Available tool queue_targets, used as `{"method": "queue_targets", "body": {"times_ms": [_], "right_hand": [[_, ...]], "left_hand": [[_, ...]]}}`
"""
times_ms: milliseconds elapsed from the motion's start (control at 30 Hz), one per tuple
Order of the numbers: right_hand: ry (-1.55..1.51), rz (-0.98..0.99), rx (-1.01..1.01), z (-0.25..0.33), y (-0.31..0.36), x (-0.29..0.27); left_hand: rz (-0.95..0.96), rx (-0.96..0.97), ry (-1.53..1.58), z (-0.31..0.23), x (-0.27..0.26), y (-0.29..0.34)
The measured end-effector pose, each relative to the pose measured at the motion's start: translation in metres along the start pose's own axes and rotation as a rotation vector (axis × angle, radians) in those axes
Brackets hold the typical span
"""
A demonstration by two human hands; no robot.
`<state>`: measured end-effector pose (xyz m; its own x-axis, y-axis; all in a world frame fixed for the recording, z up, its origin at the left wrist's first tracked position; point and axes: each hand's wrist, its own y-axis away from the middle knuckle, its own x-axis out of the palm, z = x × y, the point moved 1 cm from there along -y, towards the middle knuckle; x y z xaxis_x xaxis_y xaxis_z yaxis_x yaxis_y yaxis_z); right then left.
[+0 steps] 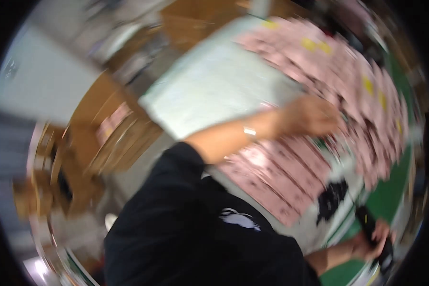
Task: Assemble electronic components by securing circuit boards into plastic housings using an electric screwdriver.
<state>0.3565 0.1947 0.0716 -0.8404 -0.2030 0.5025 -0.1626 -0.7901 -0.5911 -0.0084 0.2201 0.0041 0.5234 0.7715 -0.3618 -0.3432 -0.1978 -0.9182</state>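
My left hand (314, 116) reaches across the table above pink flat packs, its fingers smeared by motion. Whether it holds anything cannot be made out. Beneath that forearm lies a row of pink flat packs (276, 183) with dark edges, side by side. At the lower right, my right hand (379, 240) is wrapped round a black handheld tool (367, 223), whose exact kind is too blurred to tell. A crumpled black item (332, 200) sits between the row of packs and this tool.
Many more pink packs (338, 62), some with yellow patches, overlap along the table's far and right side. A white sheet (214, 71) covers the table's left part. Green surface (391, 176) shows at right. Cardboard boxes (95, 105) stand at left, one with pink packs inside.
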Motion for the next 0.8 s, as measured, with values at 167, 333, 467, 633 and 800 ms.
{"method": "queue_targets", "body": {"times_ms": [167,333,467,633,800], "right_hand": [[0.155,0.008,-0.123,0.019,0.019,0.020],[0.149,0.019,-0.090,0.020,0.037,0.026],[0.115,0.158,-0.009,0.009,0.048,0.041],[0.092,0.171,0.011,-0.001,0.050,0.057],[0.020,0.295,0.094,-0.006,0.073,0.084]], "left_hand": [[-0.052,-0.275,0.110,0.012,-0.018,-0.010],[-0.075,-0.895,0.639,0.019,-0.044,-0.007],[-0.001,-0.466,0.317,0.020,-0.048,0.007],[-0.056,-0.355,0.180,0.006,-0.052,0.005],[0.538,-0.959,0.951,-0.032,-0.099,0.006]]}}
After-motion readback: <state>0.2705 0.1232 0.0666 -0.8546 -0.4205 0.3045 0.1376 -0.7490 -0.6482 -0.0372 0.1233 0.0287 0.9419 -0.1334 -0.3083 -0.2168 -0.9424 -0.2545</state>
